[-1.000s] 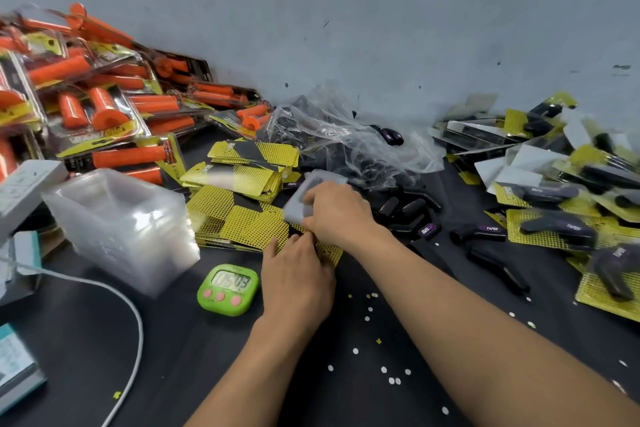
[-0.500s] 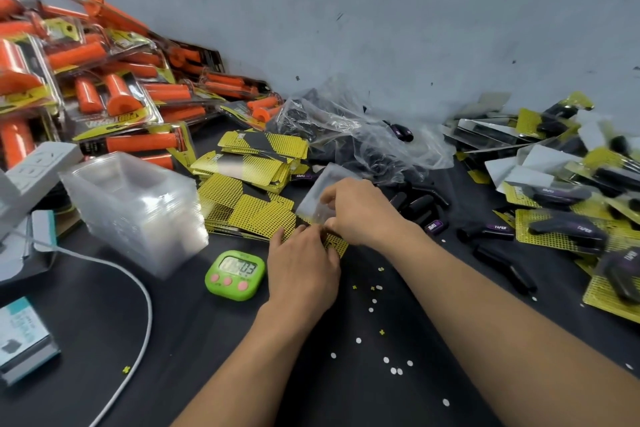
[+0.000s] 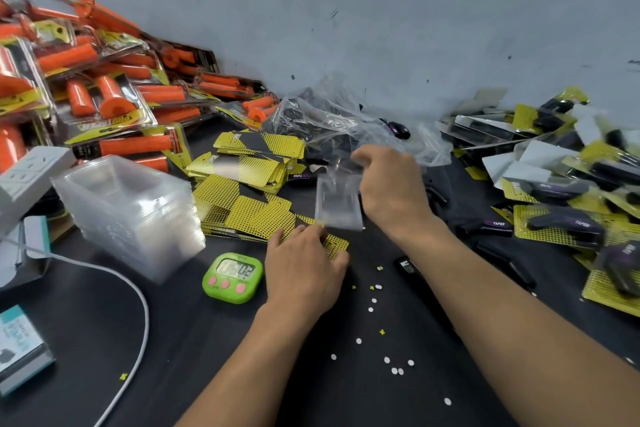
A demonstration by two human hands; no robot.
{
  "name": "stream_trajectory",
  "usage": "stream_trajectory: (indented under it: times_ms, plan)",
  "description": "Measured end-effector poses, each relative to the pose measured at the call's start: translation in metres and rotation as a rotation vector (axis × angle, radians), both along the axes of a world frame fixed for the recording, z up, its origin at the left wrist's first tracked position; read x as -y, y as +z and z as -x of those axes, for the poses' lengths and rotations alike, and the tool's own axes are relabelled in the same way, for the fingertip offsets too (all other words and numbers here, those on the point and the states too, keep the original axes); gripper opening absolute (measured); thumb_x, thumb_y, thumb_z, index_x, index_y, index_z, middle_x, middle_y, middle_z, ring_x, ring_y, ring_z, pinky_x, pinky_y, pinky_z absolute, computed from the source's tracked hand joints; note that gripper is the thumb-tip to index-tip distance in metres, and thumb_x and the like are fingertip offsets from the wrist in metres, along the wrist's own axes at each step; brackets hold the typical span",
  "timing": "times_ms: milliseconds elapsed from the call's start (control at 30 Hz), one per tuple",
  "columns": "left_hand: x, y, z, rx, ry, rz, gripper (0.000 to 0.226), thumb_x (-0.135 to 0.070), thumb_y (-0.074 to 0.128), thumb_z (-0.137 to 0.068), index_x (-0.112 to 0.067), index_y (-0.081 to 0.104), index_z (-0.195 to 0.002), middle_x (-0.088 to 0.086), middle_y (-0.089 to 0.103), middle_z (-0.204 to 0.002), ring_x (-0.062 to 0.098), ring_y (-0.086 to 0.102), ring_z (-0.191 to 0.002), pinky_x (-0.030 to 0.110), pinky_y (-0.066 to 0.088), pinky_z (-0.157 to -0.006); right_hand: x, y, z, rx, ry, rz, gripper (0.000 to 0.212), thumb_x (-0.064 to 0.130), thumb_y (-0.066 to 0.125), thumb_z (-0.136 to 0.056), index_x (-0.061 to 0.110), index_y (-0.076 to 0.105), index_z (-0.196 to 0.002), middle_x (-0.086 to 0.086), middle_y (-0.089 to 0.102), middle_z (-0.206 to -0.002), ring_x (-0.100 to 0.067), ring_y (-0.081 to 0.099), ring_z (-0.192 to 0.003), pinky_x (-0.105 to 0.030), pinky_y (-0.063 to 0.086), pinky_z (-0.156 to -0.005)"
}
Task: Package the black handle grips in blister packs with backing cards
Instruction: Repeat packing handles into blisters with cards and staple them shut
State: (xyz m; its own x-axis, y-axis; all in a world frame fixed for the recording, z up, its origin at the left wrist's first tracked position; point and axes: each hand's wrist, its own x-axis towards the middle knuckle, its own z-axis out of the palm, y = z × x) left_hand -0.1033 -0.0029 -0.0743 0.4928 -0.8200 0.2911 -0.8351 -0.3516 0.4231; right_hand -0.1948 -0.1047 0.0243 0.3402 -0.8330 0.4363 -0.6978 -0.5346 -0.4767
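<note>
Right hand (image 3: 391, 191) lifts clear blister (image 3: 337, 201) higher now, fingers gripping its edge, long axis upright. Left hand (image 3: 304, 267) pinches backing card (image 3: 333, 245) directly below. Loose black grips (image 3: 485, 229) lie right, nearer right hand.

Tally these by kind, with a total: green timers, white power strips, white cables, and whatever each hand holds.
green timer: 1
white power strip: 1
white cable: 1
clear blister, held in right hand: 1
yellow backing card, pinched by left hand: 1
Total: 5
</note>
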Motion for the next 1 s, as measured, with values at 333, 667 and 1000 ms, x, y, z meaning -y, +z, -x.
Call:
stream_trajectory:
  times_ms: [333, 667, 1000]
  plan:
    - [-0.002, 0.003, -0.001, -0.015, 0.009, 0.02, 0.048, -0.053, 0.064, -0.091, -0.03, 0.06, -0.133, -0.013, 0.068, -0.125, 0.009, 0.058, -0.122, 0.033, 0.017, -0.123, -0.019, 0.011, 0.032, 0.333, -0.151, 0.176, 0.007, 0.021, 0.073, -0.089, 0.025, 0.078, -0.088, 0.009, 0.075, -0.077, -0.019, 0.072, -0.077, -0.036, 0.058, -0.076]
    - [-0.008, 0.001, 0.001, 0.048, 0.015, -0.228, 0.097, -0.079, 0.022, -0.092, -0.014, 0.011, -0.163, 0.009, 0.0, -0.173, 0.028, -0.006, -0.159, 0.044, -0.006, -0.126, -0.121, -0.051, 0.098, -0.102, 0.105, 0.331, 0.026, -0.003, 0.07, -0.067, 0.019, 0.058, -0.073, 0.007, 0.058, -0.066, -0.019, 0.056, -0.066, -0.034, 0.039, -0.076]
    - [-0.005, 0.003, 0.005, 0.022, 0.064, -0.092, 0.065, -0.048, 0.051, -0.101, -0.017, 0.031, -0.155, 0.004, 0.027, -0.167, 0.024, 0.013, -0.157, 0.045, 0.006, -0.127, -0.123, -0.061, 0.091, -0.447, 0.21, -0.166, 0.033, 0.059, 0.041, -0.092, 0.036, 0.053, -0.113, 0.021, 0.053, -0.104, -0.015, 0.043, -0.101, -0.031, 0.035, -0.091]
